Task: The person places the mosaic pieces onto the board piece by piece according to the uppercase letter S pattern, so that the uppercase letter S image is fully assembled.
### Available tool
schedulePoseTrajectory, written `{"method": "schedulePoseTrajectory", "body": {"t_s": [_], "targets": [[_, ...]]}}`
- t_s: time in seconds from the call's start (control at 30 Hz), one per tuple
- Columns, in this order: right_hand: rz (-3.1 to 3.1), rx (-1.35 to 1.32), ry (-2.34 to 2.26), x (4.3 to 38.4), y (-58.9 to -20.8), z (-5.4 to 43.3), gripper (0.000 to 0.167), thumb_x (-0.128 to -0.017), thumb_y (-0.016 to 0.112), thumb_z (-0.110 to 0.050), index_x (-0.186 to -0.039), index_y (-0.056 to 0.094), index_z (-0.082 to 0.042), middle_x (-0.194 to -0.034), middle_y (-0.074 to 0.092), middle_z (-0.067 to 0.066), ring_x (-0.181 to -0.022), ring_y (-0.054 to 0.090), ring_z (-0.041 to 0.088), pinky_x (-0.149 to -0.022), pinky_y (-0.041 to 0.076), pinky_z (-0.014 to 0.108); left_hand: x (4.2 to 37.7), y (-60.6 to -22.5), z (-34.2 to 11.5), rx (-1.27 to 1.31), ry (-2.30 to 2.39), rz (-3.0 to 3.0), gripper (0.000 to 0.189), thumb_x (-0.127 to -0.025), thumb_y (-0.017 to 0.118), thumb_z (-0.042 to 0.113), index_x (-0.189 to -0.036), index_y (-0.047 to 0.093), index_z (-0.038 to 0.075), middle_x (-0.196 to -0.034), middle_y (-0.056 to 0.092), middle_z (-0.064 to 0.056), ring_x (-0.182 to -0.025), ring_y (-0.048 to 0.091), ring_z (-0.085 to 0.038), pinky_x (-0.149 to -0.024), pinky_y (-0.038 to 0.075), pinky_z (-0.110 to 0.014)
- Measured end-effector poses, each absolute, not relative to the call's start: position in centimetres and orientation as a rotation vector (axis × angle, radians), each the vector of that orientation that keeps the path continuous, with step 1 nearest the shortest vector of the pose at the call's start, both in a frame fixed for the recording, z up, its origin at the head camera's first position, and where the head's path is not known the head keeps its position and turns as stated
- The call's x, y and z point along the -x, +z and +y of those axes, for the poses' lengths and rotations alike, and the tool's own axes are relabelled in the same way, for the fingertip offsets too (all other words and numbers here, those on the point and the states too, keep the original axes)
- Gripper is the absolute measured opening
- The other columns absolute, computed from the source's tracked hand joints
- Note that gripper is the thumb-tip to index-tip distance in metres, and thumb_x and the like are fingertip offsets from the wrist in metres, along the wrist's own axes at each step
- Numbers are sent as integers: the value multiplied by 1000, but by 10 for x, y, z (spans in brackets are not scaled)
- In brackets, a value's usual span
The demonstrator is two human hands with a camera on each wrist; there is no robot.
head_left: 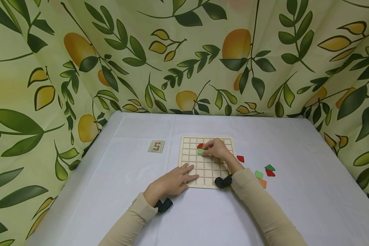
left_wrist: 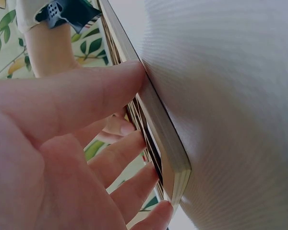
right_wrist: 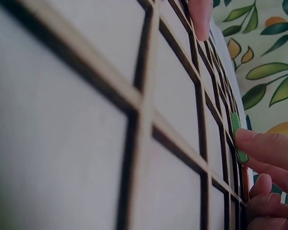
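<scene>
On a board (head_left: 207,166), a green tile (head_left: 200,151).
Left hand (head_left: 172,180) spread; right hand (head_left: 217,149) touching the tile, pinching or not unclear.

Head view evenly bright, soft shadows on the tablecloth (head_left: 203,218), wrist views dimmer, nearest board squares (right_wrist: 62,143) blurred

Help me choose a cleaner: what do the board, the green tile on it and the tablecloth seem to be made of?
Board: likely plywood, pale and matte; its edge shows layers.
Green tile: smooth, evenly coloured; painted wood or plastic, can't tell which.
Tablecloth: seemingly woven fabric, dull white; fine ridges and creases show.
</scene>
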State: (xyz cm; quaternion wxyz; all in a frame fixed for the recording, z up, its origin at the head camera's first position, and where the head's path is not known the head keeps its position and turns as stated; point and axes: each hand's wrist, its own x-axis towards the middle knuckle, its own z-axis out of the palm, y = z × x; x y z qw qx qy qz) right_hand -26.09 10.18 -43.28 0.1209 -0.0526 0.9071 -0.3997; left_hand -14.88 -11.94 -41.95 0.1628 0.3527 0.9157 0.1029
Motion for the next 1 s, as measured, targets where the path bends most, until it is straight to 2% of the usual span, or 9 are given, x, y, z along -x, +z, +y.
{"method": "schedulePoseTrajectory", "body": {"t_s": [0.23,0.57,1.0], "targets": [[2655,141,-1170,259,-432,99,27,-76,82,-16,-100,76,-5,-103,68,14,-86,53,18,-66,41,21,149,-420,-120,-1009,300,2608,48,-98,53,21,-145,45,26,-161,29,-8,-152,20,-32,-123,26,-47],[2643,126,-1198,259,-434,99,30,-75,82,-15,-102,75,-4,-93,65,10,-81,48,16,-62,38,21,148,-419,-120,-1033,280,2619,48,-98,54,21,-145,46,25,-160,29,-9,-151,21,-32,-123,26,-46],[2644,143,-1235,254,-432,103,24,-76,81,-16,-97,76,-4,-98,70,13,-80,48,16,-63,39,22,147,-418,-120,-1009,290,2614,48,-98,53,22,-145,44,28,-161,27,-7,-152,19,-30,-124,25,-46]]}}
